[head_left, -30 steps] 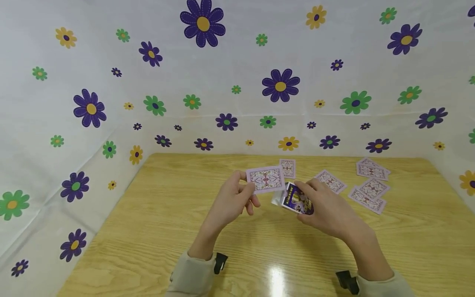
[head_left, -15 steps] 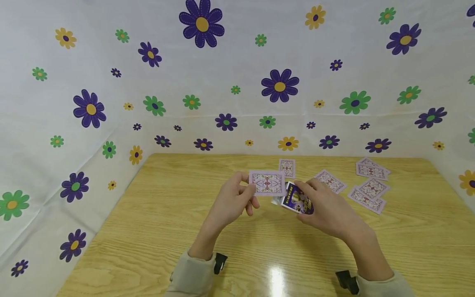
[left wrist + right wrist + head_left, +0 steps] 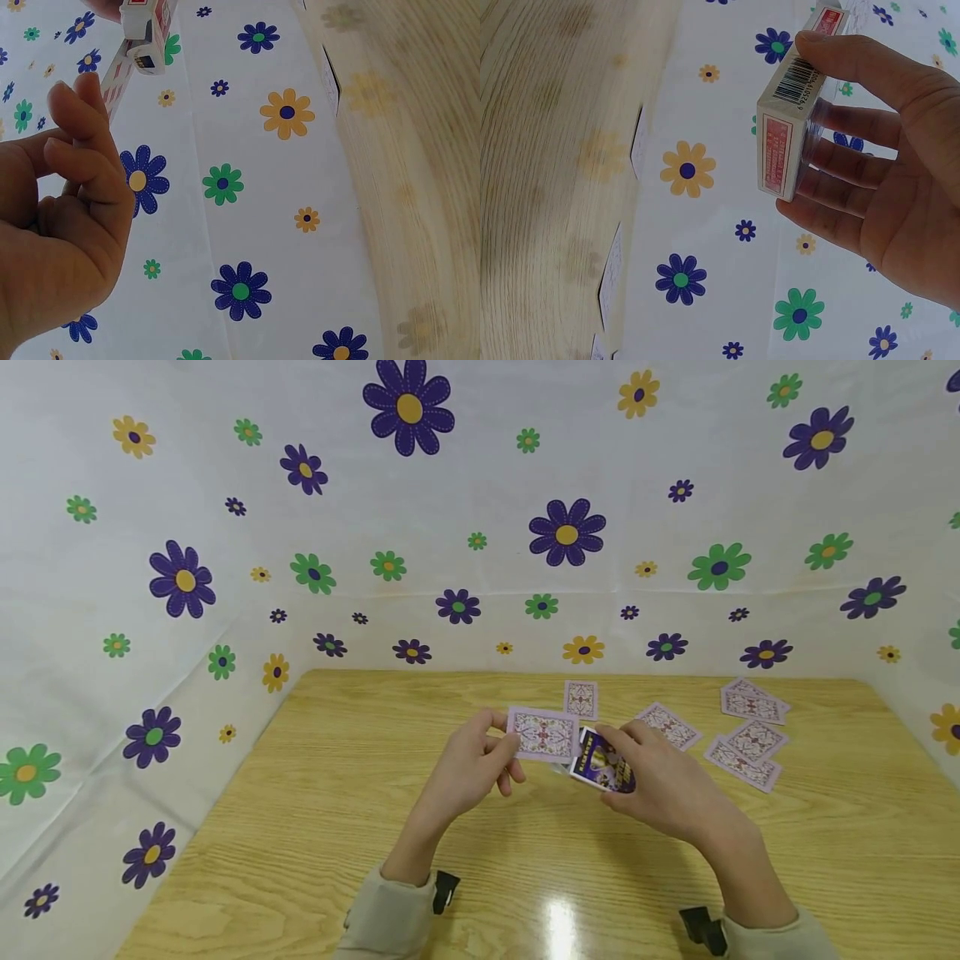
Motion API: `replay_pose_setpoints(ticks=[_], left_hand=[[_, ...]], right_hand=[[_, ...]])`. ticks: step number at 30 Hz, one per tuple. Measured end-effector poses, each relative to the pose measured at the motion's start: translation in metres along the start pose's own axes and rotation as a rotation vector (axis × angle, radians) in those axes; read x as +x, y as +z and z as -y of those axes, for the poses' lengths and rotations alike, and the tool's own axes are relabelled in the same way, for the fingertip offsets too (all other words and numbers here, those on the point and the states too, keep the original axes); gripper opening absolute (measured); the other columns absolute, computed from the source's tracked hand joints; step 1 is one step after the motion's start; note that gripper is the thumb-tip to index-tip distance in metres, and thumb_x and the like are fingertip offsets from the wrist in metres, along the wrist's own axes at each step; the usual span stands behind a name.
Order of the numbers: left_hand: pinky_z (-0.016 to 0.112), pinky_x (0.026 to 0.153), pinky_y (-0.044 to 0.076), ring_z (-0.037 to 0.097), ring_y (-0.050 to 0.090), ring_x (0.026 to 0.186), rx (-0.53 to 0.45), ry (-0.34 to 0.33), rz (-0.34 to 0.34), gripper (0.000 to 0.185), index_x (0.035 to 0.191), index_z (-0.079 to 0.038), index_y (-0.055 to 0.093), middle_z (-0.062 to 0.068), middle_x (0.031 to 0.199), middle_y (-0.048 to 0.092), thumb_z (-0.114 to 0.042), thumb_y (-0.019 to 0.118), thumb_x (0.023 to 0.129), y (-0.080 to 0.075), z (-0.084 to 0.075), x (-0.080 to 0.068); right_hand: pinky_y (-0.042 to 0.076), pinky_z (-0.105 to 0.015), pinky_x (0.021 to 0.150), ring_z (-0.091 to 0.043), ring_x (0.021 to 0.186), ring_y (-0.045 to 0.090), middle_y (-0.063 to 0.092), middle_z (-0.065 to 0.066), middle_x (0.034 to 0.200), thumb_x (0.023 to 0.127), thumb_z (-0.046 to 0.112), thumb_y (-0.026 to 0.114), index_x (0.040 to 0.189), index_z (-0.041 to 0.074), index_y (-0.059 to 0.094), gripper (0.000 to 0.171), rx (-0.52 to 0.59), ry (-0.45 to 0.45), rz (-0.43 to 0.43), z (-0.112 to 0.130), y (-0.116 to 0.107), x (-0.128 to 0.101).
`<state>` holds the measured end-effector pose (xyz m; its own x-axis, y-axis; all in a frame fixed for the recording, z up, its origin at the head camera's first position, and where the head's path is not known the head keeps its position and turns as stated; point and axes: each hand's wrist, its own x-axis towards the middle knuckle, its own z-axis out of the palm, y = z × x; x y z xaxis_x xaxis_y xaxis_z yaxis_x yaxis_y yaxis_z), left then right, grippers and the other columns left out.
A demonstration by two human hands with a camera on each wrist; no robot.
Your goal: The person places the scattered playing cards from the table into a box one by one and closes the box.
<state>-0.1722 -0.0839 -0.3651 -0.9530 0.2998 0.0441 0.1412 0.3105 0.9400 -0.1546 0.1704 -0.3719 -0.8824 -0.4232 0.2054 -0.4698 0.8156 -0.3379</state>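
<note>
My left hand (image 3: 470, 763) pinches a playing card (image 3: 543, 734) between thumb and fingers, its patterned lilac back turned up toward the head camera. The card's right end reaches the open end of a playing card box (image 3: 602, 763), dark purple with yellow lettering. My right hand (image 3: 665, 785) grips that box by its edges, tilted above the table. From the right wrist view, the box's barcode side (image 3: 799, 82) shows, with the thumb on one edge and the fingers on the other. In the left wrist view the left fingers are curled, with the box end (image 3: 144, 41) beyond them.
On the wooden table (image 3: 337, 810), a single card (image 3: 581, 700) lies behind the held card. Another card (image 3: 667, 727) lies behind the right hand. Overlapping pairs of cards (image 3: 756, 742) lie farther right. A flowered cloth (image 3: 465, 493) rises behind the table and at both sides.
The held card has moved slightly right and down, closer to the box's open end, covering more of the pale flap there. The right hand and the box have stayed nearly still.
</note>
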Motion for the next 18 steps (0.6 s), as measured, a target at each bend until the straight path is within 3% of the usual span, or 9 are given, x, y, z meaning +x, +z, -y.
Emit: replay_pose_setpoints(ticks=[12,18], left_hand=[[0.024,0.046,0.041,0.017,0.055,0.048,0.030,0.021,-0.005,0.016,0.116,-0.005,0.058,0.007,0.064,0.064,-0.013,0.050,0.103,-0.0004,-0.0018,-0.0007],[0.023,0.048,0.042,0.015,0.054,0.049,0.033,0.013,-0.006,0.017,0.116,-0.006,0.059,0.013,0.065,0.065,-0.013,0.051,0.103,-0.0006,-0.0032,-0.0011]], right_hand=[[0.051,-0.035,0.075,-0.020,0.091,0.055,0.058,-0.013,0.116,0.077,0.024,0.085,0.140,0.001,0.052,0.075,-0.002,-0.005,-0.003,0.0000,-0.0001,0.0003],[0.052,-0.036,0.075,-0.020,0.091,0.056,0.058,-0.014,0.116,0.077,0.025,0.085,0.140,0.001,0.052,0.075,-0.006,-0.001,0.000,0.0000,-0.0002,0.0004]])
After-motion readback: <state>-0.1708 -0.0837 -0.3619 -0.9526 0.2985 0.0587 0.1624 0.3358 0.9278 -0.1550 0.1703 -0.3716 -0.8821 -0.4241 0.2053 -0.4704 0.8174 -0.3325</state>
